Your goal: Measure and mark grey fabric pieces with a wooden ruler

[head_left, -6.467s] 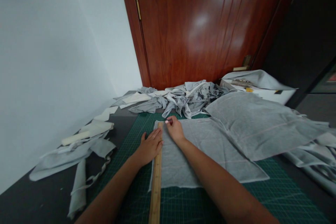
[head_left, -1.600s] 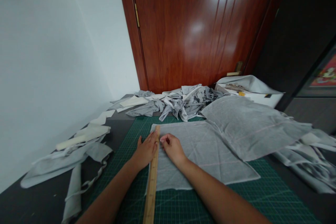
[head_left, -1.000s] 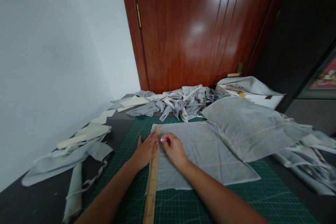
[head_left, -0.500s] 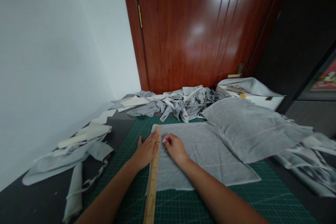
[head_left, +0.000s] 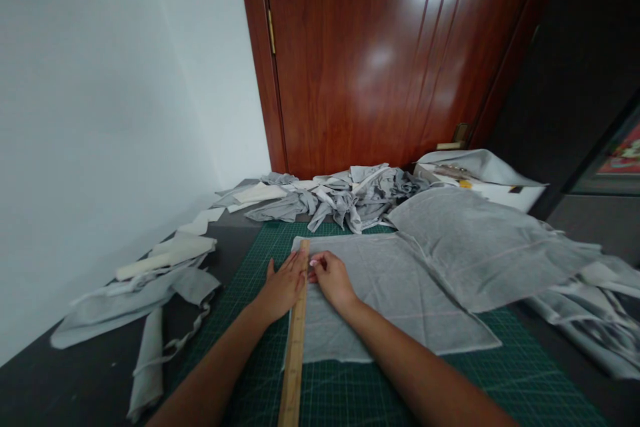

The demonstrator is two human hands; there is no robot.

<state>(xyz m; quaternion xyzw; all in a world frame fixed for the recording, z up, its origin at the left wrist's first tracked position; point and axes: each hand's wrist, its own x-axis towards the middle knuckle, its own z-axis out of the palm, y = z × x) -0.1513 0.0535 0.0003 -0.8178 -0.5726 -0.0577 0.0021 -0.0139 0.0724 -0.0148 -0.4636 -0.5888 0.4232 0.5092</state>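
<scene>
A long wooden ruler (head_left: 295, 353) lies lengthwise over the left edge of a grey cloth (head_left: 365, 300). My left hand (head_left: 284, 285) rests flat on the ruler's upper part, fingers stretched and thumb apart, pressing it down. Just right of the ruler, my right hand (head_left: 332, 279) is closed in a pinch on a small pale pink piece of chalk (head_left: 313, 263), close to the ruler's edge near its top. The pinched fingertips partly cover the chalk. Under the cloth lies a green cutting mat (head_left: 435, 407) with a printed grid.
Another grey cloth (head_left: 480, 247) overlaps the right side. A heap of fabric scraps (head_left: 345, 200) lies behind the mat, before a wooden door (head_left: 360, 67). More scraps (head_left: 140, 300) and a fabric roll (head_left: 149, 363) lie left. A white box (head_left: 520, 197) stands at the back right.
My right hand has shifted slightly away from me and closer to the ruler's edge, still pinching the chalk. My left hand stays on the ruler. The whole view has shifted a little.
</scene>
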